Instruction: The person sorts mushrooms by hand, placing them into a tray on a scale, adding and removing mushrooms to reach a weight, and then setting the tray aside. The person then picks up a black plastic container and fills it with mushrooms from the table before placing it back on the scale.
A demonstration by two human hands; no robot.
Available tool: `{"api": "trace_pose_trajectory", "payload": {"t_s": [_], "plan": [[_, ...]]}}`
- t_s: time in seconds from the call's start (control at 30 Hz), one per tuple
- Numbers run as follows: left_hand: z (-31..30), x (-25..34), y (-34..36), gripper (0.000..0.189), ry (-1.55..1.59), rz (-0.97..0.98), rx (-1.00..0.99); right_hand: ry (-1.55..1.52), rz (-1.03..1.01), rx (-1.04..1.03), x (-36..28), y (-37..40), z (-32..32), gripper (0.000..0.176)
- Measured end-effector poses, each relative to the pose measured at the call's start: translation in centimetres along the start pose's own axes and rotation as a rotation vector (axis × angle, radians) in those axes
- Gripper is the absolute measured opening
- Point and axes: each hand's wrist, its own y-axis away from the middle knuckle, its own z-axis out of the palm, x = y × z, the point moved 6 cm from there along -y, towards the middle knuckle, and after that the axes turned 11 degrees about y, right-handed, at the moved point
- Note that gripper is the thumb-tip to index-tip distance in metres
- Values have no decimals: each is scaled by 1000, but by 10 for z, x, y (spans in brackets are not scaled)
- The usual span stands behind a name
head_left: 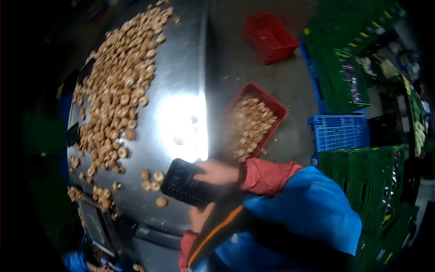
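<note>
A black plastic tray (183, 183) is held over the metal table, near its right edge. My right hand (216, 172) grips the tray's upper right side. My left hand (200, 216) is closed at its lower edge, and part of that hand is hidden behind the tray and my sleeve. No mushrooms show in the tray, though its inside is dark. Several loose mushrooms (156, 181) lie on the table just left of the tray. A long heap of brown mushrooms (115, 86) covers the table's left part.
Right of the table (181, 63), a red crate (281, 111) holds mushrooms on the floor. Another red crate (271, 43) stands farther off. Green crates (358, 177) and a blue crate (342, 131) are stacked at the right. Another person's arm (93, 266) shows at the lower left.
</note>
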Motion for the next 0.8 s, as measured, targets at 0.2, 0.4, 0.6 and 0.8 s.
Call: {"api": "trace_pose_trajectory", "payload": {"t_s": [0.2, 0.4, 0.6, 0.8], "plan": [[14, -29, -12, 85, -488, 467, -75, 54, 91, 311, 1, 67, -17, 28], [10, -61, -5, 78, -777, 623, -89, 81, 152, 493, 20, 114, -21, 30], [25, -57, -4, 80, -938, 695, -71, 166, 112, 528, 17, 136, -17, 31], [34, -29, 0, 49, -985, 562, -29, 244, -29, 670, -7, 124, -16, 23]]}}
